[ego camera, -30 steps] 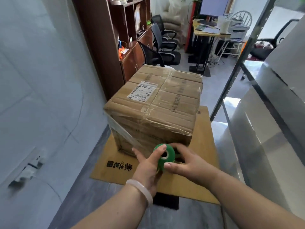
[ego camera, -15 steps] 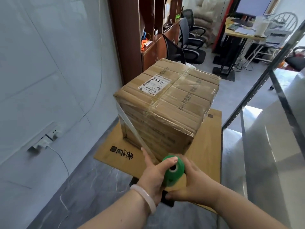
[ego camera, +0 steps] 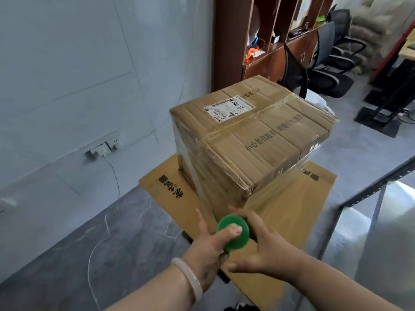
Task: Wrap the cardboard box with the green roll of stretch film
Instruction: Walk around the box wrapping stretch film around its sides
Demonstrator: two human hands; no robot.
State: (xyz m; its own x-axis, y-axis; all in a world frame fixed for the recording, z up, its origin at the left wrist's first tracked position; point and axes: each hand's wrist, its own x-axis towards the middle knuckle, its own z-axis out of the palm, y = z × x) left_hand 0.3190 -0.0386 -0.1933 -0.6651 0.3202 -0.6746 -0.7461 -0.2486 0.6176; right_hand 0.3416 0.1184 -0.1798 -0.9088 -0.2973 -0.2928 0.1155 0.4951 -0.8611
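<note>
Both hands' grip around green roll [ego camera: 233,232]

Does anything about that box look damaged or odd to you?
Slightly. The cardboard box looks worn: its near bottom corner is crushed and frayed, and its top tape is wrinkled. It sits on a flat cardboard sheet, not on the floor. Both hands, left and right, hold the green roll.

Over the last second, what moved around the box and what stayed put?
Both hands, left hand and right hand, carried the green roll from the box's near face round toward its left corner, trailing film across that side; the viewpoint swung left with them. Both hands kept their grip. The box stayed on the flat cardboard sheet.
</note>
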